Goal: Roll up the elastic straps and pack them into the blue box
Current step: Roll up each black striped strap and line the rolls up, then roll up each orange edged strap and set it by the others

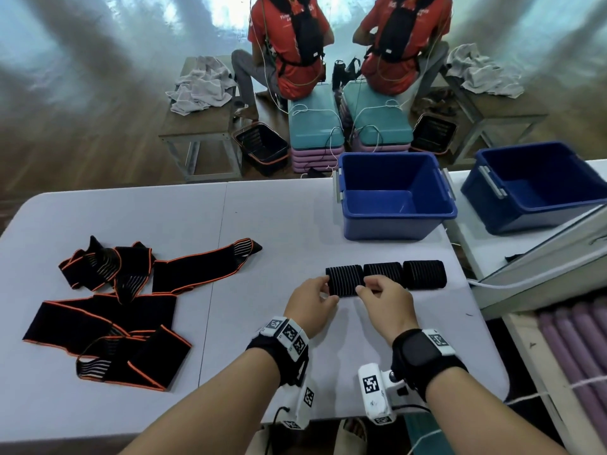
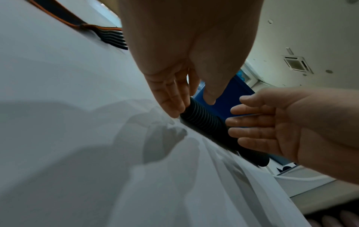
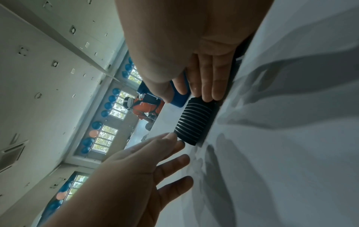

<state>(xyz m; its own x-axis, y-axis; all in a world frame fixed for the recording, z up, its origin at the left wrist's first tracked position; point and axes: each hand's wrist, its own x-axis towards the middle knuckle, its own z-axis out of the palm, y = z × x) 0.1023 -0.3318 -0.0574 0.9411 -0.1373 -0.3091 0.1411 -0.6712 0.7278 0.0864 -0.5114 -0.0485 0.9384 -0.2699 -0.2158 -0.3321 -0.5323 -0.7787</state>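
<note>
Both forearms reach forward over the pale surface (image 1: pixel 269 224), each wrist wearing a tagged band. Unrolled black straps (image 1: pixel 108 310) with orange edging (a loose tangle) lie well to the left. At the far right stands the blue box (image 1: pixel 395 195); nothing lies between it and the three rolled straps in a row. At the leftmost roll (image 1: pixel 344 280), the left hand (image 1: pixel 310 307) and right hand (image 1: pixel 387 302) flank its ends, fingers (image 3: pixel 205 79) straight and relaxed, touching rather than gripping.
</note>
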